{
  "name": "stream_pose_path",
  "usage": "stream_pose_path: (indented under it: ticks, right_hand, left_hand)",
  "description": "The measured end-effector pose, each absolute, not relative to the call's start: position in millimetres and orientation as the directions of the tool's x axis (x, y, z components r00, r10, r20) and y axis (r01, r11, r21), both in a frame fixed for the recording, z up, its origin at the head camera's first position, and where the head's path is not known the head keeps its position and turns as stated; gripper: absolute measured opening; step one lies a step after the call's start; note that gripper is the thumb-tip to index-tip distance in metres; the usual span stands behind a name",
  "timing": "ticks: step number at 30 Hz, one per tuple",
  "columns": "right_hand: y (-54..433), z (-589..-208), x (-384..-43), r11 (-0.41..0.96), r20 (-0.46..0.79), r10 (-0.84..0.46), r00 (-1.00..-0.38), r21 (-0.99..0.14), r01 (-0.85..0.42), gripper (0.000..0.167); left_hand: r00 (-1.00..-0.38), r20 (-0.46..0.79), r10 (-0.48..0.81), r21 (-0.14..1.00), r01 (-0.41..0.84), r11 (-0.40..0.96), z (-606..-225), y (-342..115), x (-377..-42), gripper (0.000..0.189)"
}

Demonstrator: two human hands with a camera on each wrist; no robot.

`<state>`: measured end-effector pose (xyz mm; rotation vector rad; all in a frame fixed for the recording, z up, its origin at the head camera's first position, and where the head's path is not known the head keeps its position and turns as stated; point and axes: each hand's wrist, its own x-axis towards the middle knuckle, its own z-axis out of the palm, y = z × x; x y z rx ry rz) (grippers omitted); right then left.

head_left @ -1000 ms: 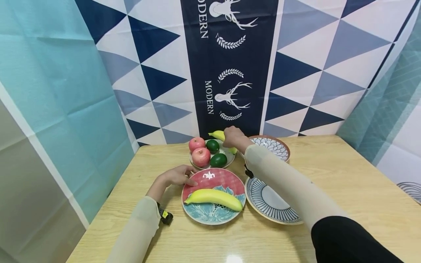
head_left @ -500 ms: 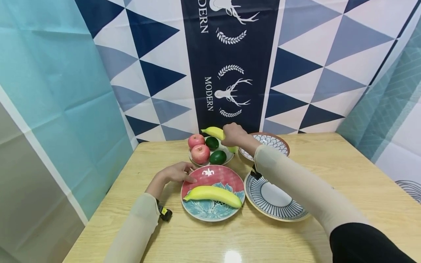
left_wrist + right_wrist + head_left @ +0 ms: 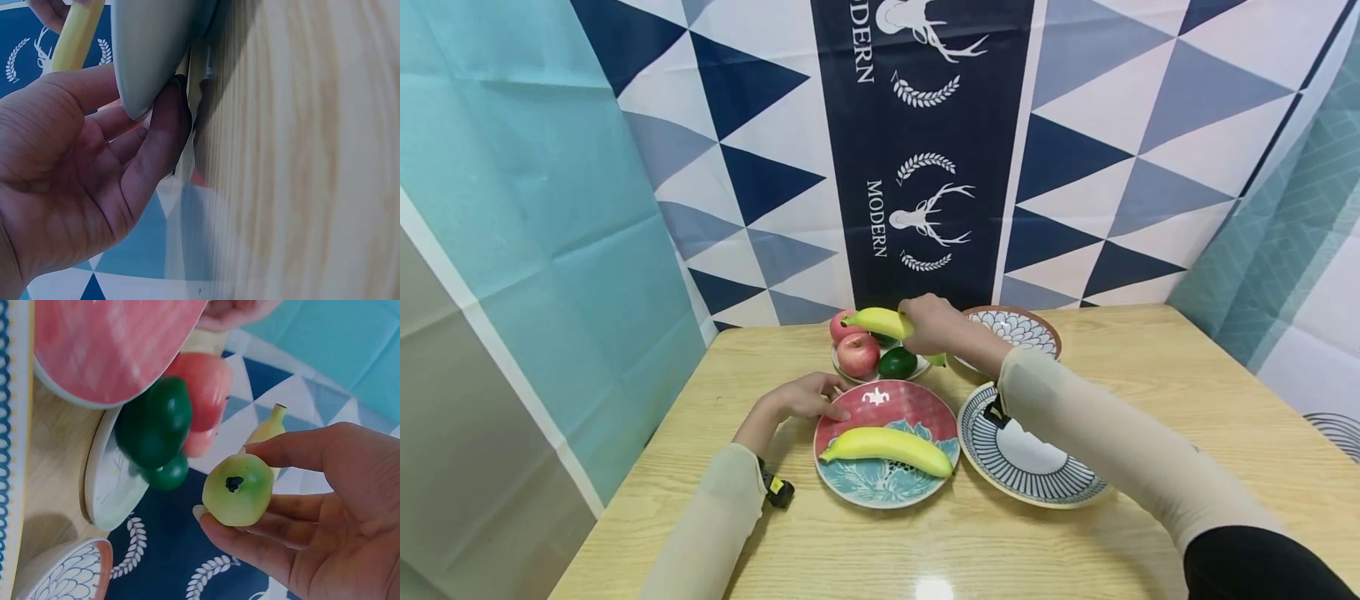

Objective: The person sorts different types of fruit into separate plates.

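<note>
My right hand (image 3: 931,323) grips a yellow banana (image 3: 880,322) above the small fruit plate. In the right wrist view, the thumb and fingers curl round the banana (image 3: 237,490), its greenish end facing the camera. My left hand (image 3: 805,397) pinches the left rim of a red and blue plate (image 3: 913,404), thumb on top. The left wrist view shows fingers under the tilted plate (image 3: 147,50). Another banana (image 3: 887,450) lies across that plate. Two apples (image 3: 857,356) and dark green oval fruits (image 3: 898,363) sit on the white fruit plate (image 3: 106,500); the held banana partly hides them.
A blue-striped plate (image 3: 1022,450) stands right of the red and blue one, partly under my right forearm. Behind it is a brown-rimmed patterned bowl (image 3: 1018,329). A patterned cloth (image 3: 760,192) hangs behind the wooden table (image 3: 820,550).
The banana in my right hand has swung left and nearer, its tip now crossing in front of the far apple. My left hand stays at the plate's rim.
</note>
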<state>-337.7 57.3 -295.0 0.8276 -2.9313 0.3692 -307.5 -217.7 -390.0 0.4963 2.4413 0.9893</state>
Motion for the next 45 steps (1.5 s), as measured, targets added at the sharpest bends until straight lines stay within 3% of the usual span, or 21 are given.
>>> stream_pose_path:
  ticks: [10, 17, 25, 31, 37, 45]
  right_hand:
    - [53.3, -297.6, -312.7, 0.792, 0.109, -0.557, -0.823, -0.229, -0.566, 0.036]
    - [47.5, -312.2, -298.3, 0.748, 0.062, -0.636, -0.769, -0.195, -0.635, 0.037]
    - [40.4, -320.9, -282.7, 0.727, -0.017, -0.667, -0.745, -0.235, -0.646, 0.050]
    - [38.7, -325.1, -279.8, 0.741, -0.051, -0.656, -0.753, -0.233, -0.630, 0.050]
    - [34.6, -332.3, -282.9, 0.754, -0.069, -0.653, -0.755, -0.159, -0.637, 0.045]
    - [30.1, -339.1, -281.6, 0.784, -0.120, -0.621, -0.775, -0.122, -0.609, 0.051]
  left_hand:
    - [-0.830, -0.268, 0.490, 0.722, 0.164, 0.672, -393.1, -221.2, -308.9, 0.043]
    - [-0.831, -0.260, 0.492, 0.712, 0.179, 0.679, -398.8, -222.6, -305.8, 0.044]
    - [-0.840, -0.266, 0.472, 0.725, 0.149, 0.673, -399.4, -220.6, -305.2, 0.049]
    - [-0.829, -0.234, 0.508, 0.720, 0.204, 0.664, -398.4, -219.7, -308.0, 0.053]
    - [-0.830, -0.223, 0.512, 0.705, 0.226, 0.673, -396.0, -219.2, -309.1, 0.049]
    - [-0.833, -0.234, 0.501, 0.695, 0.217, 0.685, -395.8, -219.3, -309.4, 0.044]
